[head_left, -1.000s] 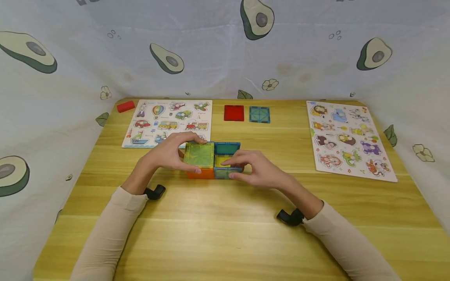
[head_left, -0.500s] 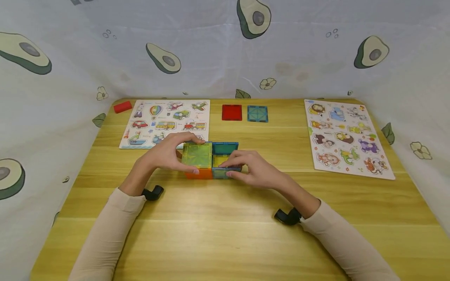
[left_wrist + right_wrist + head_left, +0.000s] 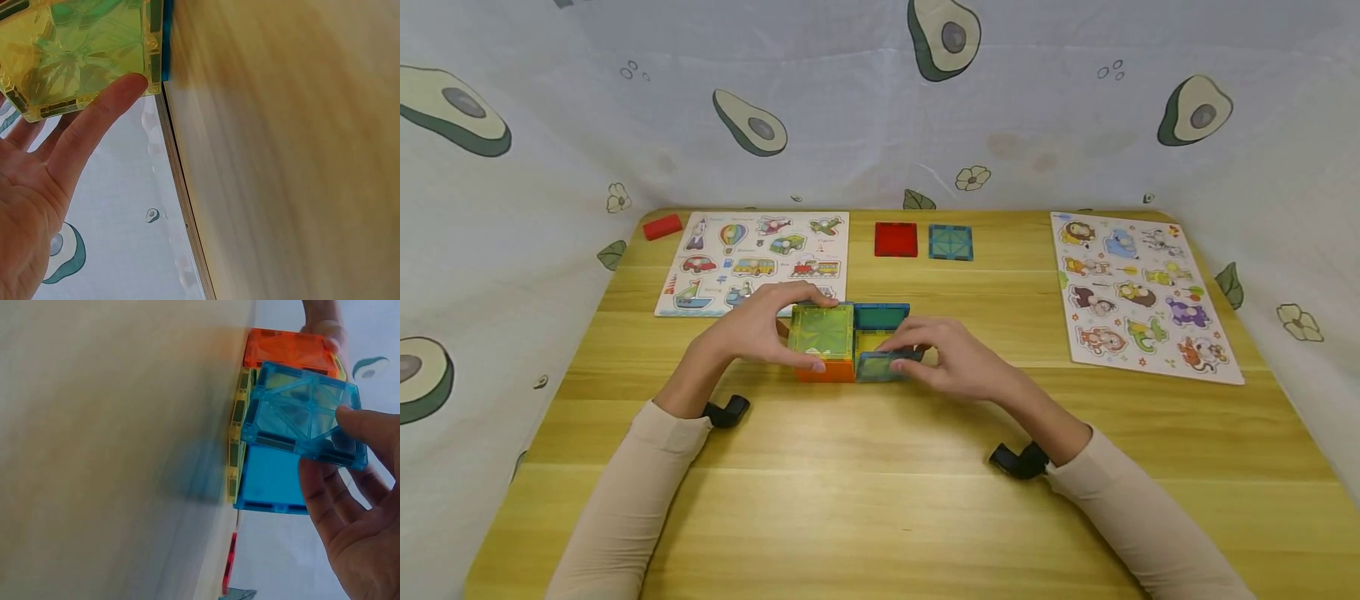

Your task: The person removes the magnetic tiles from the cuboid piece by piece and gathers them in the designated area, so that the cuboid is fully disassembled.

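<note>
A cube of translucent magnetic tiles, with a yellow-green top tile [image 3: 822, 332] and an orange front tile [image 3: 825, 371], stands mid-table. My left hand [image 3: 760, 329] grips it from the left, thumb at the front and fingers at the back. To its right, a yellow base tile [image 3: 868, 342] lies flat, with a blue tile [image 3: 882, 316] upright along the rear. My right hand [image 3: 951, 358] pinches a light blue tile [image 3: 300, 409] between thumb and fingers. That tile leans at the front of the base, tilted in the right wrist view. The fingers partly hide the base.
Behind lie a flat red tile [image 3: 896, 240] and a flat teal tile [image 3: 951, 242]. A vehicle puzzle board [image 3: 715, 287] is at the back left, close behind my left hand. On the right lies an animal puzzle board [image 3: 1120, 304]. A red block [image 3: 662, 227] sits at the far left corner.
The light blue tile, earlier upright and lined up with the orange front, now tilts with its left edge off the cube. My right hand has shifted slightly right; the left stays put.
</note>
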`<state>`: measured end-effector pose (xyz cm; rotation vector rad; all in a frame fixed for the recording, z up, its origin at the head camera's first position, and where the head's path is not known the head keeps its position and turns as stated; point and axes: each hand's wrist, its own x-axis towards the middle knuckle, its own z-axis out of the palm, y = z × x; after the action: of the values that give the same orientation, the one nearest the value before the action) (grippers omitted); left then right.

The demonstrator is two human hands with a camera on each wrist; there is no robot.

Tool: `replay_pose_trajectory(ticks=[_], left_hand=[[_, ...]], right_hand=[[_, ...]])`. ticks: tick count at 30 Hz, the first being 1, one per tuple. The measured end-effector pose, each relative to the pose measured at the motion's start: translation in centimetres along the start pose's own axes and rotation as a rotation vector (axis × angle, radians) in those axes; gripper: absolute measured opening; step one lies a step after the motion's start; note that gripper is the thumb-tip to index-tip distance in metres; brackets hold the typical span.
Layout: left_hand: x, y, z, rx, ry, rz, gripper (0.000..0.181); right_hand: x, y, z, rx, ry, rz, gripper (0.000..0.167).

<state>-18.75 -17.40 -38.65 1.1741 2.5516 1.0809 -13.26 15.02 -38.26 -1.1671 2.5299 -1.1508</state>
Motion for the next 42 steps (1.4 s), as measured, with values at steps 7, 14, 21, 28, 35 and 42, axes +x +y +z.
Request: replay_pose_trajectory(ticks=[7, 14, 21, 28, 35, 42], left_hand=[[0.0, 0.0, 0.0, 0.008, -0.003, -0.005, 0.074], [-0.1, 0.0, 0.1, 0.013, 0.000, -0.002, 0.074], [-0.1, -0.1, 0.0, 0.006, -0.001, -0.009, 0.074], [-0.1, 0.1, 0.1, -0.018, -0.013, -0.033, 0.073], [-0.1, 0.2, 0.0, -0.010, -0.011, -0.028, 0.072], [0.0, 0.2, 0.1, -0.013, -0.002, -0.020, 0.071]], right_hand=[[-0.1, -0.2, -0.5, -0.024, 0.021, 0.035, 0.025], [-0.1, -0.4, -1.0, -0.024, -0.015, 0.027, 0.044], [-0.1, -0.3, -1.4, -0.011, -0.031, 0.040, 0.049], [-0.5, 0.1, -2.1, 0.050, 0.025, 0.103, 0.045], [-1.2, 0.6, -3.6, 0.081, 0.108, 0.151, 0.046], [-2.2, 2.0, -6.3, 0.143, 0.253, 0.201, 0.047]])
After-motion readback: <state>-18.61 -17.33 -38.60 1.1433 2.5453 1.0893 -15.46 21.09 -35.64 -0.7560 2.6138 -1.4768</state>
